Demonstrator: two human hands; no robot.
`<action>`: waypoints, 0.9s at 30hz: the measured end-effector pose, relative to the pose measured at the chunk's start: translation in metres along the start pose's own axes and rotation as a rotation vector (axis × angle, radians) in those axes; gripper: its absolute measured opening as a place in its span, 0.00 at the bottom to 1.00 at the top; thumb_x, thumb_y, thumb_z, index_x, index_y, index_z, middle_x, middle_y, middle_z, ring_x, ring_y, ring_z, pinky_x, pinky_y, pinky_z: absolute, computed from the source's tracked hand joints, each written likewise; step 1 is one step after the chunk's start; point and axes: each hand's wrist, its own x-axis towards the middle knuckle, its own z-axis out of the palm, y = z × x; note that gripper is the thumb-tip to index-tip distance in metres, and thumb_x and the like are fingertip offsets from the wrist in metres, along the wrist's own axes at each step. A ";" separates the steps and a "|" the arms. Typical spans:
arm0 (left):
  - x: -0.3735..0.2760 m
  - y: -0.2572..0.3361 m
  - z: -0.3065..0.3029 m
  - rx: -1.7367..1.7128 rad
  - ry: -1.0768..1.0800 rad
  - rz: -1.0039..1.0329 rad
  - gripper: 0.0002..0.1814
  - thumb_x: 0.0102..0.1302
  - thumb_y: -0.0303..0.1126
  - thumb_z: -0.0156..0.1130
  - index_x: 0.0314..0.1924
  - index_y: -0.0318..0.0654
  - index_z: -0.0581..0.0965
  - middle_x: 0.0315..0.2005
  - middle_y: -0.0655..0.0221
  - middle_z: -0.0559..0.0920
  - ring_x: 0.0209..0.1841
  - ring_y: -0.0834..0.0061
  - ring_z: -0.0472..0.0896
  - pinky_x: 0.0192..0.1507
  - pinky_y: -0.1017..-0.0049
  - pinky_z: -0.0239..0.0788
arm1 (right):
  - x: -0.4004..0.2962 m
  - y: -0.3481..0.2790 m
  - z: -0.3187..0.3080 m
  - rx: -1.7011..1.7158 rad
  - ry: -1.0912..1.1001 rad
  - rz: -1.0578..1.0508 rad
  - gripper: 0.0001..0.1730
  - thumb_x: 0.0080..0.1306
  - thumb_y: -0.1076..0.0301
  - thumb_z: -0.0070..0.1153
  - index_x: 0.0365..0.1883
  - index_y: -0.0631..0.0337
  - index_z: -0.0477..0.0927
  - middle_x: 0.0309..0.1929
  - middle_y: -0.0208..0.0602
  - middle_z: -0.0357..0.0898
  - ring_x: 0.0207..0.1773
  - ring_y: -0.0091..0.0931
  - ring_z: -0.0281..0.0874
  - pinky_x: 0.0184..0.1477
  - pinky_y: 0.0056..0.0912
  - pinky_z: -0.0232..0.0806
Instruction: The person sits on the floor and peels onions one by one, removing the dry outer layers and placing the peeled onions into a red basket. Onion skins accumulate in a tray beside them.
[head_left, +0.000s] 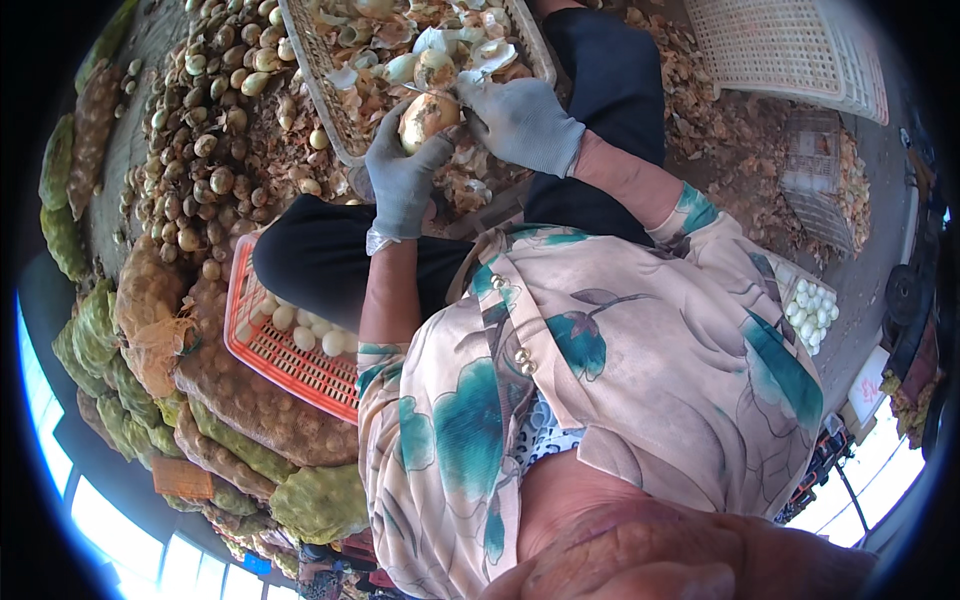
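Note:
My left hand (405, 169), in a grey knit glove, holds a yellow onion (429, 121) with brown, dirty skin, fingers around its side and thumb near its lower edge. To its right my gloved right hand (521, 124) is closed on a small knife, mostly hidden by the fingers; its thin blade (421, 90) lies at the onion's top. Both hands are over the near part of a plastic crate (319, 82) filled with onion skins and some onions. Another dirty onion (435, 70) lies just beyond the blade.
Loose onions (202, 172) are heaped at the left, near filled mesh sacks (262, 390). A red basket (292, 367) by my left knee holds peeled onions (304, 337). Peeled onions (810, 311) also fill a container at right. A white crate (772, 52) stands upper right, among scattered skins (735, 165).

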 end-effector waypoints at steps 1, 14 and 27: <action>0.000 0.000 0.000 0.011 0.000 0.011 0.29 0.61 0.23 0.73 0.63 0.24 0.75 0.50 0.61 0.84 0.49 0.73 0.84 0.54 0.74 0.79 | 0.000 0.001 0.002 0.010 0.012 -0.027 0.27 0.61 0.62 0.67 0.59 0.61 0.81 0.32 0.41 0.84 0.33 0.38 0.85 0.35 0.40 0.76; -0.002 0.006 -0.011 -0.072 -0.130 -0.070 0.34 0.56 0.25 0.76 0.63 0.25 0.76 0.49 0.63 0.85 0.48 0.75 0.84 0.52 0.75 0.79 | -0.003 0.007 0.000 0.015 0.097 -0.165 0.38 0.52 0.64 0.71 0.63 0.64 0.77 0.30 0.36 0.81 0.32 0.36 0.82 0.37 0.41 0.72; -0.012 -0.014 -0.027 0.207 0.029 0.110 0.25 0.64 0.30 0.72 0.61 0.30 0.80 0.49 0.66 0.86 0.49 0.75 0.82 0.53 0.71 0.76 | -0.009 0.038 0.007 -0.048 -0.135 0.043 0.11 0.65 0.67 0.56 0.44 0.54 0.85 0.33 0.39 0.85 0.36 0.38 0.86 0.38 0.42 0.78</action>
